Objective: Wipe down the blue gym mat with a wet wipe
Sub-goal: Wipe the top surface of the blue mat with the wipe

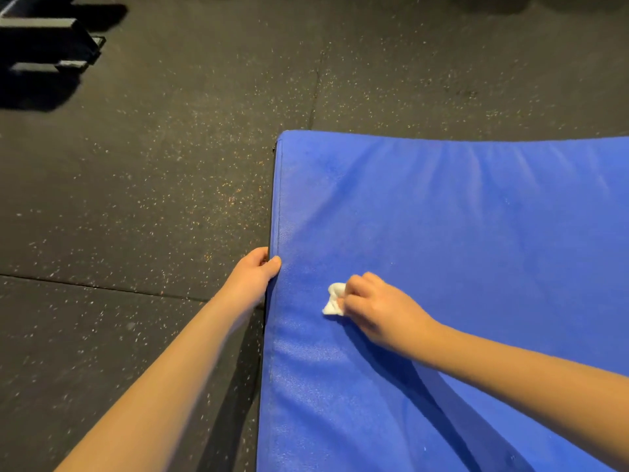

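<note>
The blue gym mat lies on the floor and fills the right half of the view; its far left corner shows near the middle. My left hand grips the mat's left edge, thumb on top and fingers curled down the side. My right hand holds a crumpled white wet wipe pressed against the mat's top, a short way in from the left edge. Most of the wipe is hidden under my fingers.
Black speckled rubber floor surrounds the mat on the left and beyond it, with seams between tiles. Dark gym equipment with grey metal feet stands at the far left corner of the view.
</note>
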`<state>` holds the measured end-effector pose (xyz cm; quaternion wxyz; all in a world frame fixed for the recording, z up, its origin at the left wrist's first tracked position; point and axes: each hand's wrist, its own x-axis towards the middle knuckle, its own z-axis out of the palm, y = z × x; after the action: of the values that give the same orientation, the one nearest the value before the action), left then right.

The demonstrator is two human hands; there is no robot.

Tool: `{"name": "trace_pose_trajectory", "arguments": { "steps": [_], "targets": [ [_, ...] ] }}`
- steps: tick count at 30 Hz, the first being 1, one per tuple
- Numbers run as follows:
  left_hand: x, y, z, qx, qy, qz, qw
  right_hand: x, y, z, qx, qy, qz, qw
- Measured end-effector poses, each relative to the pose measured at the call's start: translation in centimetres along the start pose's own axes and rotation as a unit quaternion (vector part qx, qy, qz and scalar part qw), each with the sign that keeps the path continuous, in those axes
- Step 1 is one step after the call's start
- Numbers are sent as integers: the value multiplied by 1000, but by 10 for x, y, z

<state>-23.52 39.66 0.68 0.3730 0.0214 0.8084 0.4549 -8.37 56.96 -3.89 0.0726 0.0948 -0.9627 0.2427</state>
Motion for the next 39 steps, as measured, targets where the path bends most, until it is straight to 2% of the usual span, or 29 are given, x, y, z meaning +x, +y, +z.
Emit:
{"name": "trace_pose_trajectory", "arguments": {
  "steps": [1,3,5,8,11,13,16,17,21,23,27,31,32,37,39],
  "targets": [
    [0,1,0,2,-2,2,1000,4,7,-2,1,6,10,1000],
    [1,3,-1,7,-6,5,1000,12,18,-4,19,63,92,994],
    [-2,3,0,8,-10,2,1000,14,19,-1,38,81,154,984],
    [-4,3,-1,-14,-9,13,1000,15,20,-2,45,83,152,984],
    [-4,3,-2,-22,-3,23,999,28,22,-6,50,145,203,967],
    [-6,3,-2,-30,-1,24,999,33,9,-3,54,128,157,978],
    [-8,2,-3,-46,-2,29,998,42,-5,-7,74,61,66,993],
    [-9,2,-3,-54,-3,31,998,50,-1,-12,74,65,72,993],
    [-9,4,-5,-59,-8,34,998,76,14,-16,65,170,158,971],
    [-12,4,-5,-65,-13,38,997,77,5,-12,52,160,134,977],
    [-13,4,-5,-74,-15,45,996,78,-4,-20,54,96,28,994],
    [-12,6,-4,-84,-21,50,995,104,12,-29,65,182,174,966],
    [-13,6,-4,-82,-22,51,995,107,8,-27,70,188,178,963],
    [-15,2,-6,-88,-27,50,995,98,-21,-21,47,77,-25,996],
    [-16,5,-5,-91,-29,50,994,102,-12,-24,48,91,-20,994]
  ]
}}
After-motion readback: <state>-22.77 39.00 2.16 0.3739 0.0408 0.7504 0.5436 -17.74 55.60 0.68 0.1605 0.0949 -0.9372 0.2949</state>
